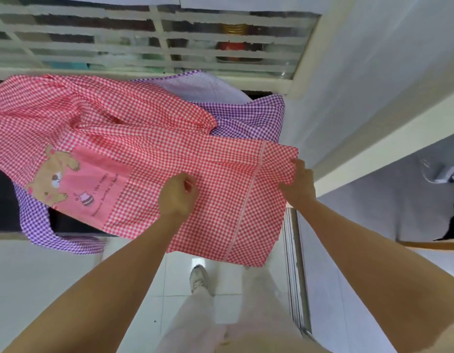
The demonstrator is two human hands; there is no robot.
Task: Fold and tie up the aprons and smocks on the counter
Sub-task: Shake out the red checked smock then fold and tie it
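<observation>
A window grille point(154, 44) of white bars runs along the far side, and a white wall point(373, 72) closes the right. A purple checked apron point(246, 115) lies on the dark desk point(3, 197), its corners showing far right and near left. A red checked smock point(149, 138) is spread over most of it and hides the rest. The smock's near right part hangs off the desk edge above the tiled floor point(177, 266). A pink pocket with a bear picture point(75, 182) sits on its left part.

The left hand point(177, 197) has its fingers curled and pinches the red cloth near the middle. The right hand point(299, 184) grips the smock's right edge, bunching the cloth there. Below the arms are pale trousers point(192, 319) and one light shoe point(199, 278). A metal door track point(294, 263) runs along the floor to the right.

Behind the grille stand blurred things, among them a red container point(229, 45) with something golden point(234, 28) above it; what they hold cannot be told.
</observation>
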